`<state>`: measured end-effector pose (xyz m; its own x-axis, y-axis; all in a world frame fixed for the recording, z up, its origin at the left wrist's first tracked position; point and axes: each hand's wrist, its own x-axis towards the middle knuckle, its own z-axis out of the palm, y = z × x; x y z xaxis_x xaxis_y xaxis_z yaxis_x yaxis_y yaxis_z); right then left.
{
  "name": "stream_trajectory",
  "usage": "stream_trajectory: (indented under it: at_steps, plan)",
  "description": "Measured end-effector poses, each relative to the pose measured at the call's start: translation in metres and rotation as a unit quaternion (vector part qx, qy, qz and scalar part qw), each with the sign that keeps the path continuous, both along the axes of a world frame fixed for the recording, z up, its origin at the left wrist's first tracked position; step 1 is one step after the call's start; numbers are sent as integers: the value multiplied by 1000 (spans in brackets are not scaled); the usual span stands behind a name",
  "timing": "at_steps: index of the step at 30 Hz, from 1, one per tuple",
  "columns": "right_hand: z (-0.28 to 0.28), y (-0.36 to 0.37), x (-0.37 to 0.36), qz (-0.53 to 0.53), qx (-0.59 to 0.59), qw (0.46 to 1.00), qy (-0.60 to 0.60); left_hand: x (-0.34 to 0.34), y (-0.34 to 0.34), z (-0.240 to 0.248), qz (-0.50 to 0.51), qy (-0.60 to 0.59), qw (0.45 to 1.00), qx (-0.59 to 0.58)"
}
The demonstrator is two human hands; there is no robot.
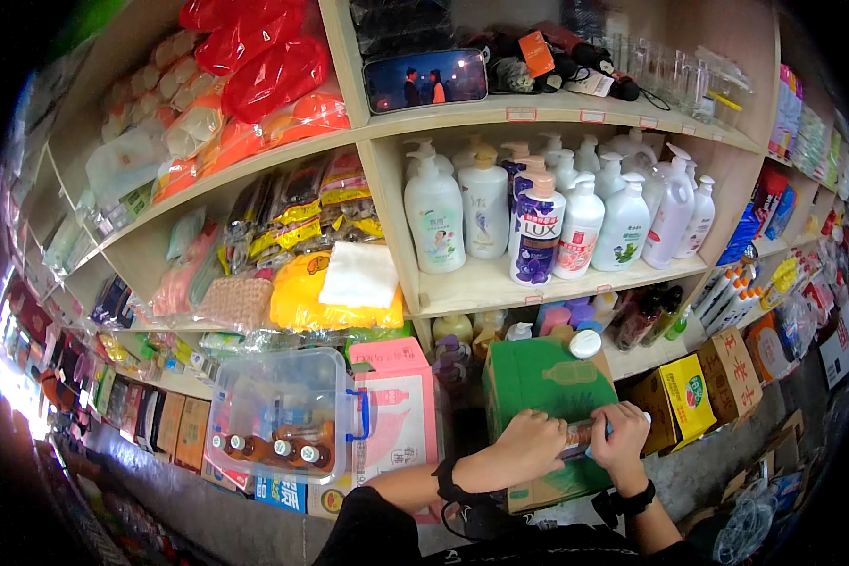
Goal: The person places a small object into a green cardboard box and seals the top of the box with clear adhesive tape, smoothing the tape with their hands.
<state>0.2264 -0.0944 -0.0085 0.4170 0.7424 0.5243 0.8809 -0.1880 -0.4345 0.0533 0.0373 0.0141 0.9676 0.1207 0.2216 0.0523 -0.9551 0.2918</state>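
Observation:
Both of my hands are closed on a small bottle (pixel 578 437), held sideways above a green carton (pixel 528 363). Brownish-red shows in its middle, with a pale end past my right fingers; most of it is hidden. My left hand (pixel 528 445) wraps its left end. My right hand (pixel 621 436) grips the other end, with a bit of light blue by its fingertips. A white round-topped container (pixel 585 344) stands at the carton's far edge, beyond my hands. To the left, several brown bottles with white caps (pixel 302 453) lie in a clear plastic bin (pixel 245 387).
A pink-and-white carton (pixel 396 415) stands between the bin and the green carton. A shelf (pixel 557 289) of pump bottles (pixel 538 231) rises ahead, with a propped phone (pixel 424 80) above. Yellow packets (pixel 311 288) fill the left shelf. A yellow box (pixel 679 401) stands at right.

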Motion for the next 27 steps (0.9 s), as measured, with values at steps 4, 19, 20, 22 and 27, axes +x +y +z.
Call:
stream_trajectory:
  at_steps: [4,19,20,22,27]
  plan:
    - [-1,0,0,-2,7,1000,-2,0,1,0,-5,-11,1000,-4]
    - [0,0,-1,0,2,1000,-7,-1,0,-2,-5,-16,1000,11]
    - [0,0,-1,1,3,1000,-10,-1,0,-1,-5,-15,1000,12]
    - [0,0,-1,3,6,1000,-7,-2,1,-1,-7,-12,1000,7]
    - [2,1,-2,6,7,1000,-1,1,2,8,-12,56,998,4]
